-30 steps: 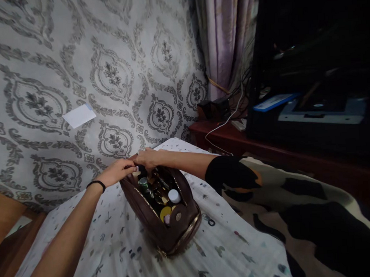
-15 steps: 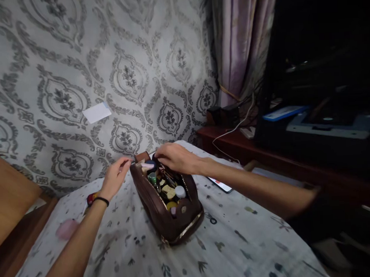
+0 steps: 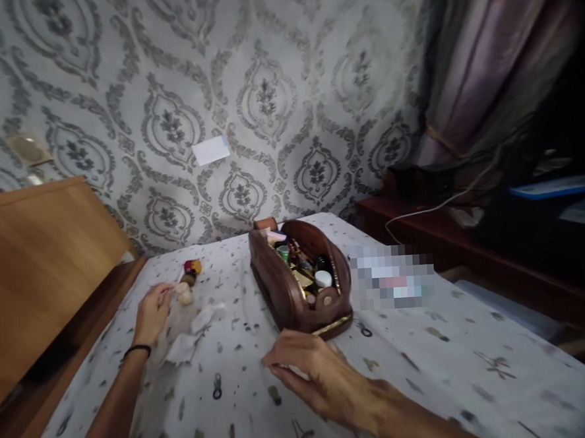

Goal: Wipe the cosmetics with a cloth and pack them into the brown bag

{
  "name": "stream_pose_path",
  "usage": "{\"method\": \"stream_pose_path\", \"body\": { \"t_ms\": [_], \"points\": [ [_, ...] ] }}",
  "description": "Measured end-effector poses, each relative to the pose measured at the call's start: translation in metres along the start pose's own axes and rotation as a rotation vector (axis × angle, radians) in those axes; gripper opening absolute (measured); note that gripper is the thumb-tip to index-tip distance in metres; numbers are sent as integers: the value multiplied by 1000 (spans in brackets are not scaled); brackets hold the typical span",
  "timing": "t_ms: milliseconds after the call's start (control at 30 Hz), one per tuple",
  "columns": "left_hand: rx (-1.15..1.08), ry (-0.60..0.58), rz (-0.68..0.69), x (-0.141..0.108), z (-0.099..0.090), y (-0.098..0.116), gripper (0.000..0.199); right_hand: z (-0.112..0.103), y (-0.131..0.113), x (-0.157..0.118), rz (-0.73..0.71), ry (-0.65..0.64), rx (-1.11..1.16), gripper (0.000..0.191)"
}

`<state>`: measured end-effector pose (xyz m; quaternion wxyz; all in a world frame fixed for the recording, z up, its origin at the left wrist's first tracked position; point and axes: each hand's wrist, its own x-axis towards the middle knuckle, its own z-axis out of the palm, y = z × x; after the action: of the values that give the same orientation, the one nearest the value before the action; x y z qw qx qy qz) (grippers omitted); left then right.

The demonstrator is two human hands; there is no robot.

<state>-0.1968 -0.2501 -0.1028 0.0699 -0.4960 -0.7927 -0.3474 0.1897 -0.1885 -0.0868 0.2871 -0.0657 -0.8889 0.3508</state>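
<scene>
Standing open: bag (image 3: 282, 284) (brown).

No lettering, brand or number can be read. White card (image 3: 211, 150) on wall (image 3: 294, 172): no print made out. Containers (image 3: 323, 279) in brown bag (image 3: 279, 282): any labels too small. Patch (image 3: 392, 275) beside bag: pixelated, nothing deciphered.
</scene>
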Motion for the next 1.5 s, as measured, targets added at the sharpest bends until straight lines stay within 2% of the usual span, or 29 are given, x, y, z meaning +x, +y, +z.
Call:
{"method": "stream_pose_path", "body": {
  "t_ms": [167, 267, 333, 400, 500, 633, 767, 867, 967, 1100, 1300, 1400, 1500],
  "points": [
    [62, 166, -189, -9, -9, -48, 25, 51, 13, 17, 242, -43, 211, 21],
    [102, 184, -245, -10, -4, -60, 23, 77, 20, 36, 394, -65, 505, 22],
    [140, 180, -252, -8, 2, -60, 26, 91, 28, 46, 485, -24, 712, 29],
    [194, 162, -241, -2, 9, -55, 29, 101, 37, 52, 547, 66, 822, 36],
    [284, 93, -183, 17, 18, -41, 33, 110, 48, 51, 568, 158, 841, 44],
    [384, -61, -62, 53, 38, -16, 41, 113, 54, 46, 542, 106, 842, 51],
    [470, -212, 4, 84, 70, 7, 50, 113, 53, 42, 525, 57, 830, 52],
    [546, -289, -31, 99, 92, 15, 53, 113, 52, 40, 534, 32, 816, 52],
    [617, -355, -124, 111, 102, 17, 48, 112, 52, 40, 537, 13, 827, 53],
    [686, -444, -159, 123, 98, 16, 41, 111, 51, 40, 557, 13, 851, 52],
    [723, -539, -138, 124, 74, 19, 38, 111, 53, 39, 583, -31, 807, 50],
    [704, -498, -132, 116, 59, 24, 39, 110, 54, 39, 566, -20, 810, 52],
    [678, -381, -134, 99, 46, 33, 42, 108, 54, 40, 540, -12, 813, 52]
  ]
}}
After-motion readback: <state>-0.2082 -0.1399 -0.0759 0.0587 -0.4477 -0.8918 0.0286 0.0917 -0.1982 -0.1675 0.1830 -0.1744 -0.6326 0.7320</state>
